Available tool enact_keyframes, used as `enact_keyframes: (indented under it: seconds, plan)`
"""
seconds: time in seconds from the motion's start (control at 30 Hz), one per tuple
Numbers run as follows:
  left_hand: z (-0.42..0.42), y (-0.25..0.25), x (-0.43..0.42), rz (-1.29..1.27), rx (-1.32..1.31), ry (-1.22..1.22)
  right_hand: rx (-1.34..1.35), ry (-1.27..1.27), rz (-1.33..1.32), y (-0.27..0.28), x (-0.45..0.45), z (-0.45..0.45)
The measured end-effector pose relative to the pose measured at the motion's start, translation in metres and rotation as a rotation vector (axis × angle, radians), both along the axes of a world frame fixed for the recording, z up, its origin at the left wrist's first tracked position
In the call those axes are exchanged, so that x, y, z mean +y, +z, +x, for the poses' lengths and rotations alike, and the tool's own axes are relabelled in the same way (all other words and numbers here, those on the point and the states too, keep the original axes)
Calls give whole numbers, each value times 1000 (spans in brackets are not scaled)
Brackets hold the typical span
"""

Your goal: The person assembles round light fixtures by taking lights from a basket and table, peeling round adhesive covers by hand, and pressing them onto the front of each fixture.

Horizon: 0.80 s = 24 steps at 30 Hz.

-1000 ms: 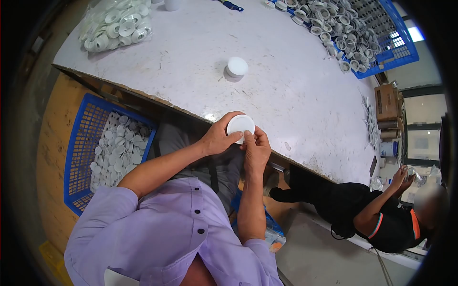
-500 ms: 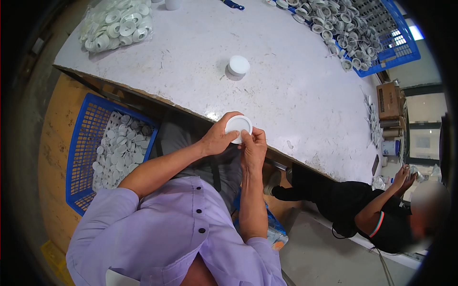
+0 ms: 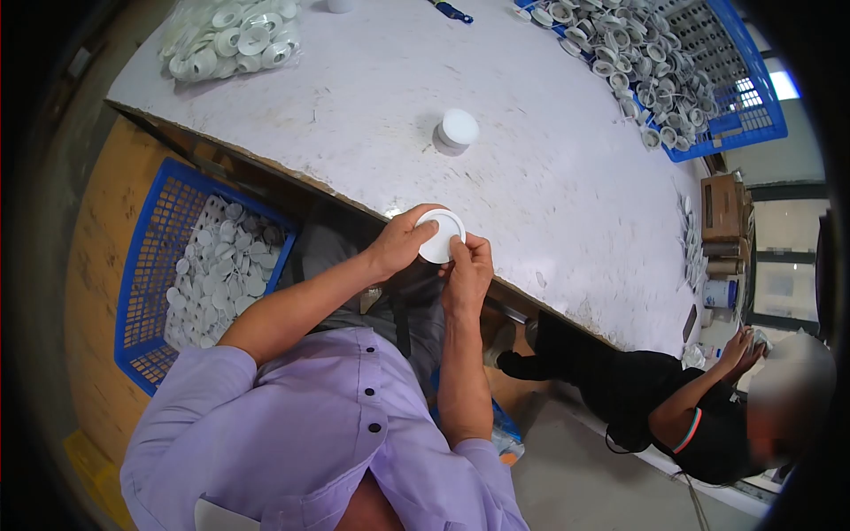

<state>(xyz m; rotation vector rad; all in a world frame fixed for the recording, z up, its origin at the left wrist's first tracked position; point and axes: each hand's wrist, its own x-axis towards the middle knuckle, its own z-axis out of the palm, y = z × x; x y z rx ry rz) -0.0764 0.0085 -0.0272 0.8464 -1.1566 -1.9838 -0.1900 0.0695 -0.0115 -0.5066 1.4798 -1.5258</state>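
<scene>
A round white plastic piece with a raised rim (image 3: 440, 232) is held between my two hands at the table's front edge. My left hand (image 3: 406, 237) grips its left side, thumb lying on the inner face. On the right side, my right hand (image 3: 469, 265) pinches the rim with thumb and fingers. The fingers beneath the piece are hidden. Farther in on the white table (image 3: 549, 203), a short white round part with a disc-like top (image 3: 459, 129) stands by itself, apart from both hands.
A clear bag of white rings (image 3: 235, 40) lies at the back left. At the back right, grey-white ring parts (image 3: 646, 71) spill from a blue basket (image 3: 739, 133). Below left, another blue basket (image 3: 142, 292) holds white discs (image 3: 221, 265). A co-worker (image 3: 691, 398) is at the right.
My left thumb has moved up along the piece's face, and my right thumb has shifted toward the rim. The whole view has shifted slightly, with both hands still on the piece.
</scene>
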Motion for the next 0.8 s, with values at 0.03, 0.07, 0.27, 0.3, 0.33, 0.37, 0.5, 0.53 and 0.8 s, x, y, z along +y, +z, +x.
enact_keyframes:
  seconds: [0.03,0.07,0.27,0.3,0.33,0.37,0.5,0.53,0.8]
  plan:
    - [3,3,0,5,38,-15,17,7,6,0,-1,1]
    - [7,7,-1,10,76,-29,34,14,11,0,-2,2]
    - [25,20,-7,-215,-167,16,87,40,8,-3,-14,14]
    - [27,18,-7,-243,-192,40,97,51,-3,-3,-15,17]
    - [30,15,-8,-270,-216,65,108,64,-13,-4,-16,21]
    - [33,13,-10,-296,-242,91,118,77,-22,-4,-18,25]
    - [49,6,-14,-208,-274,260,149,228,-40,-2,-25,43]
    - [55,3,-15,-174,-268,300,143,266,-54,-4,-28,48]
    - [126,-25,-19,66,-33,513,231,440,1,-3,-69,78]
